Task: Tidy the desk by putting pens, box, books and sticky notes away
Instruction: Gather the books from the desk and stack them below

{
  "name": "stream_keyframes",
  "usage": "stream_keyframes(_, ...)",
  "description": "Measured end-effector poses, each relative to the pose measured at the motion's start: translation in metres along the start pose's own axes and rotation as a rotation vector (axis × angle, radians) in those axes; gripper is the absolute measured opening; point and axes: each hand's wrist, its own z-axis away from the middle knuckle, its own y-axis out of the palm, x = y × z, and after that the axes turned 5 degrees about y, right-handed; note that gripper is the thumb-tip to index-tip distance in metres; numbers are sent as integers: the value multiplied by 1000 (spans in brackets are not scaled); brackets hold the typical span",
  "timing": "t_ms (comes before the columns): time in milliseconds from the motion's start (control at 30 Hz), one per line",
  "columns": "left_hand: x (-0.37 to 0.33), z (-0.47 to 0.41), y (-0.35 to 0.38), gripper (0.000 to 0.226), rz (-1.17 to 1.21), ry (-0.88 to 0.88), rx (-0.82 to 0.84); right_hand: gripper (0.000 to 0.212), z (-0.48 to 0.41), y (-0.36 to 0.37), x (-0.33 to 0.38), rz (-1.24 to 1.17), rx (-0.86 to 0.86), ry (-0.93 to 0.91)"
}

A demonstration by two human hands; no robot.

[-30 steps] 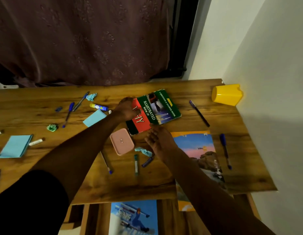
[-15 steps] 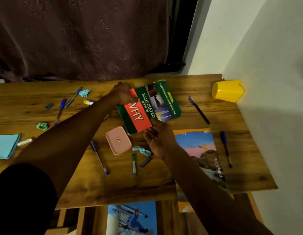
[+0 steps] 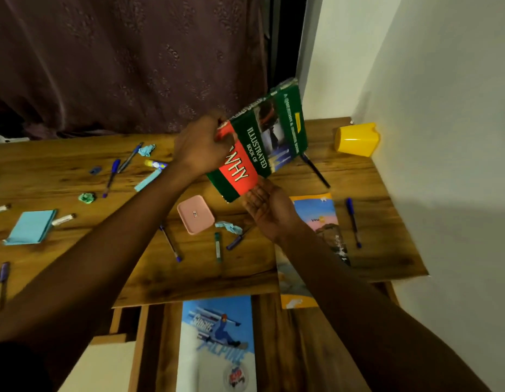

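Observation:
A green and red book (image 3: 266, 142) is lifted off the wooden desk (image 3: 61, 165) and tilted up on its near corner. My left hand (image 3: 201, 147) grips its left edge. My right hand (image 3: 266, 206) holds the lower corner from underneath. A pink box (image 3: 195, 214) lies just below the book. A second book with a landscape cover (image 3: 320, 216) lies flat under my right forearm. Several pens lie scattered, among them one near the box (image 3: 170, 243), one at the right (image 3: 353, 222) and a black one (image 3: 316, 171). A blue sticky-note pad (image 3: 30, 227) rests at the left.
A yellow cup (image 3: 356, 140) lies on its side in the far right corner by the white wall. Crumpled paper bits (image 3: 87, 198) lie on the desk. A blue magazine (image 3: 217, 340) sits below the desk's front edge. A curtain hangs behind.
The green and red book, flat on the desk a second ago, has been raised and tilted upright by both hands. My right hand moved from the desk surface to the book's lower corner.

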Motion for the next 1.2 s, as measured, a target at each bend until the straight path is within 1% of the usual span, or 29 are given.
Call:
stream_keyframes(67,-11,17,-1,28,85,-43,-39,24,21,-6,9,57,15,-20)
stream_keyframes(133,-19,34,4,33,226,-136,-55,9,42,-16,18,164,-27,-71)
stream_keyframes(200,-26,52,16,31,422,-255,-81,22,64,-31,25,277,-74,-127)
stream_keyframes(267,-37,75,30,17,619,-358,-81,30,86,-47,32,360,-128,-187)
stream_keyframes(300,-42,86,37,15,714,-411,-82,32,95,-56,33,393,-159,-219)
stream_keyframes(333,-49,98,45,14,780,-452,-88,34,104,-67,35,417,-190,-245)
stream_keyframes(400,-61,122,64,12,834,-523,-70,36,119,-88,38,481,-265,-280)
stream_keyframes(467,-70,144,84,10,830,-582,-9,38,129,-109,39,555,-342,-271)
stream_keyframes(567,-73,172,115,11,863,-673,162,33,142,-135,42,688,-437,-236)
stream_keyframes(667,-67,186,137,21,819,-702,342,30,148,-151,46,836,-454,-218)
stream_keyframes(700,-66,188,141,25,793,-710,377,30,148,-154,48,883,-449,-223)
stream_keyframes(767,-66,191,149,33,749,-713,392,27,145,-156,50,997,-443,-218)
stream_keyframes(867,-70,193,156,33,640,-653,353,27,140,-158,53,1184,-451,-183)
stream_keyframes(933,-73,194,156,33,624,-642,327,30,137,-160,54,1267,-459,-148)
stream_keyframes(1000,-78,195,153,35,626,-621,333,29,138,-162,53,1313,-453,-108)
stream_keyframes(1067,-81,196,152,40,616,-594,375,30,138,-164,52,1322,-434,-80)
stream_keyframes(1200,-81,198,150,44,638,-588,432,34,139,-162,53,1393,-425,-137)
